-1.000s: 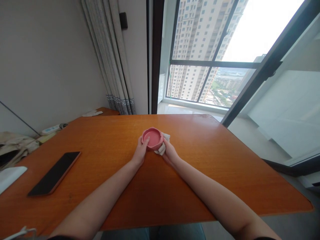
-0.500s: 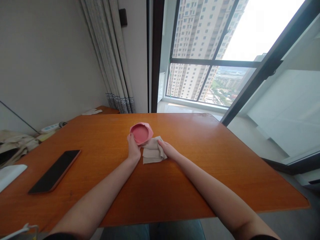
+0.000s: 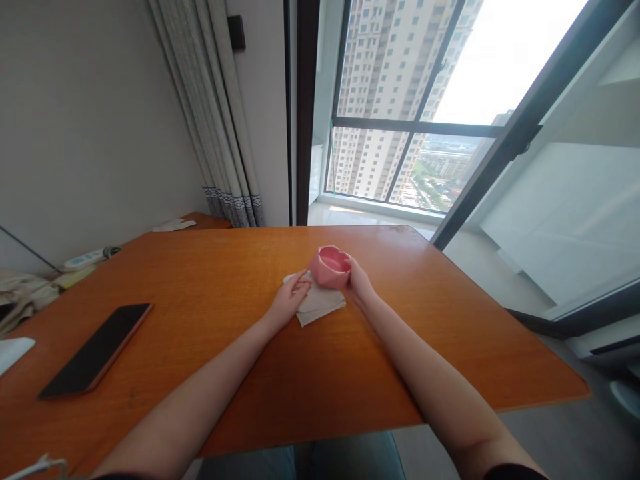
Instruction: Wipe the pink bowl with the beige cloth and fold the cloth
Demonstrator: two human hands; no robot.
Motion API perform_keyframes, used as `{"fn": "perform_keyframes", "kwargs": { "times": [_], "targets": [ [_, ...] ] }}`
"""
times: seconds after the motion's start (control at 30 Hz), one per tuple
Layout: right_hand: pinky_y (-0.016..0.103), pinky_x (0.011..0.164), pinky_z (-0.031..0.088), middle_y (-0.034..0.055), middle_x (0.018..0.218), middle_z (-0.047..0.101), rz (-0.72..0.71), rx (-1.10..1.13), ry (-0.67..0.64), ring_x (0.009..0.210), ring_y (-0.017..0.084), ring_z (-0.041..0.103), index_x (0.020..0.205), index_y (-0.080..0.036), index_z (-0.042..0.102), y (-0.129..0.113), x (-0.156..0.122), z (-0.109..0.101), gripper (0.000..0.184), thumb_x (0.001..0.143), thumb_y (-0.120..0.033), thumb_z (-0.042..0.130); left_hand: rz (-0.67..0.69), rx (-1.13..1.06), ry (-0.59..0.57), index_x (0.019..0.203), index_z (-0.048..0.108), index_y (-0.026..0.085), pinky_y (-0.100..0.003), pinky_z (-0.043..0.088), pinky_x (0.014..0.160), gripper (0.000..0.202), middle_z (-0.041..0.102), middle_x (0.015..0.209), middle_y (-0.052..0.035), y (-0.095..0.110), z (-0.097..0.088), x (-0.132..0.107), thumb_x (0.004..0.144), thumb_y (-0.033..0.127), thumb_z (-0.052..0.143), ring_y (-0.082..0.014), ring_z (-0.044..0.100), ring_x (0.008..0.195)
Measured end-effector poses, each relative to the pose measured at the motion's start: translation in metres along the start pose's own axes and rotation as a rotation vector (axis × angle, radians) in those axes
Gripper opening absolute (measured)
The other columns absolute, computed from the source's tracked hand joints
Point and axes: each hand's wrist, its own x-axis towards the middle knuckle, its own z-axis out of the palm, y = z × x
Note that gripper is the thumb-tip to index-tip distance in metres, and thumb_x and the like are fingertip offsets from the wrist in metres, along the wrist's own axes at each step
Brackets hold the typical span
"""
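A small pink faceted bowl [image 3: 331,266] is held just above the orange wooden table [image 3: 210,280], tilted a little toward me. My right hand [image 3: 358,281] grips its right side with the fingers wrapped round it. A folded beige cloth [image 3: 320,303] lies flat on the table under and in front of the bowl. My left hand [image 3: 290,300] rests on the cloth's left part, fingers stretched out and pressing it down.
A black phone [image 3: 95,348] lies on the table at the left. A power strip [image 3: 85,257] and bundled fabric [image 3: 20,293] sit at the far left edge. Curtains [image 3: 220,120] hang behind. A large window [image 3: 415,113] is beyond the table's far edge.
The bowl passed from my left hand to my right hand and moved right. The left hand came down onto the cloth, which the right hand let go of.
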Motion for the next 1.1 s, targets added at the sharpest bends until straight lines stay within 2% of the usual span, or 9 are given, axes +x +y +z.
{"fn": "perform_keyframes", "kwargs": {
  "times": [0.07,0.13,0.3,0.5,0.6,0.73,0.87,1.03,1.1],
  "targets": [
    [0.031,0.079,0.049,0.0007,0.095,0.063,-0.076,-0.084,0.138,0.088,0.017,0.059,0.1,-0.021,0.056,-0.008,0.017,-0.022,0.033,0.072,-0.034,0.045,0.143,0.37,-0.034,0.11,0.06,0.018,-0.036,0.045,0.084,0.039,0.061,0.1,-0.0095,-0.001,-0.005,-0.002,0.08,0.043,0.054,-0.0208,0.057,0.092],
    [0.028,0.073,0.048,-0.0008,0.09,0.061,-0.177,-0.303,0.301,0.079,0.015,0.058,0.099,-0.021,0.055,-0.015,0.031,-0.047,0.033,0.071,-0.032,0.041,0.23,0.62,-0.154,0.103,0.062,0.018,-0.036,0.044,0.085,0.033,0.061,0.096,-0.0083,0.0,-0.007,-0.004,0.081,0.041,0.053,-0.0204,0.056,0.09],
    [0.028,0.07,0.045,-0.0006,0.083,0.059,-0.19,-0.475,0.487,0.07,0.014,0.053,0.099,-0.019,0.054,-0.021,0.046,-0.092,0.034,0.072,-0.03,0.036,0.32,0.893,-0.367,0.105,0.06,0.02,-0.039,0.04,0.093,0.044,0.056,0.108,-0.0091,0.003,-0.005,-0.011,0.07,0.047,0.065,-0.0253,0.051,0.103],
    [0.028,0.074,0.045,0.0032,0.092,0.062,-0.153,-0.623,0.54,0.081,0.017,0.056,0.105,-0.017,0.055,-0.017,0.05,-0.104,0.039,0.076,-0.031,0.032,0.349,0.944,-0.39,0.102,0.059,0.02,-0.033,0.042,0.087,0.03,0.057,0.102,-0.0078,0.006,-0.001,-0.013,0.076,0.033,0.058,-0.0221,0.053,0.097],
    [0.035,0.087,0.041,0.0045,0.101,0.062,-0.126,-0.72,0.565,0.094,0.02,0.055,0.108,-0.02,0.056,-0.018,0.048,-0.108,0.04,0.078,-0.034,0.033,0.355,0.943,-0.397,0.096,0.06,0.019,-0.03,0.043,0.082,0.02,0.059,0.096,-0.0067,0.009,-0.001,-0.012,0.082,0.028,0.048,-0.0197,0.055,0.09],
    [0.046,0.098,0.03,0.0073,0.107,0.062,-0.048,-0.836,0.613,0.105,0.026,0.053,0.112,-0.022,0.058,-0.022,0.045,-0.114,0.042,0.08,-0.036,0.034,0.339,0.93,-0.401,0.091,0.061,0.019,-0.028,0.042,0.076,0.022,0.06,0.092,-0.0065,0.011,-0.002,-0.011,0.085,0.029,0.043,-0.0184,0.056,0.085],
    [0.045,0.1,0.029,0.0068,0.109,0.063,0.011,-0.892,0.617,0.106,0.025,0.054,0.114,-0.023,0.058,-0.023,0.044,-0.117,0.042,0.083,-0.033,0.03,0.332,0.924,-0.397,0.082,0.062,0.018,-0.027,0.041,0.073,0.022,0.059,0.085,-0.0056,0.01,-0.002,-0.011,0.084,0.023,0.041,-0.0173,0.055,0.08],
    [0.049,0.099,0.029,0.0084,0.111,0.062,0.013,-0.93,0.635,0.108,0.026,0.053,0.114,-0.021,0.057,-0.029,0.04,-0.113,0.042,0.086,-0.03,0.027,0.225,0.76,-0.288,0.077,0.061,0.017,-0.028,0.04,0.071,0.021,0.061,0.08,-0.0037,0.004,-0.004,-0.006,0.08,0.02,0.04,-0.0173,0.054,0.077],
    [0.049,0.1,0.028,0.0109,0.124,0.054,-0.092,-0.942,0.697,0.117,0.026,0.045,0.125,-0.02,0.049,-0.037,0.032,-0.104,0.045,0.088,-0.032,0.024,0.152,0.655,-0.182,0.073,0.058,0.016,-0.028,0.04,0.069,0.021,0.06,0.074,-0.0027,-0.002,-0.005,-0.002,0.08,0.023,0.04,-0.0173,0.054,0.075]
  ]
}}
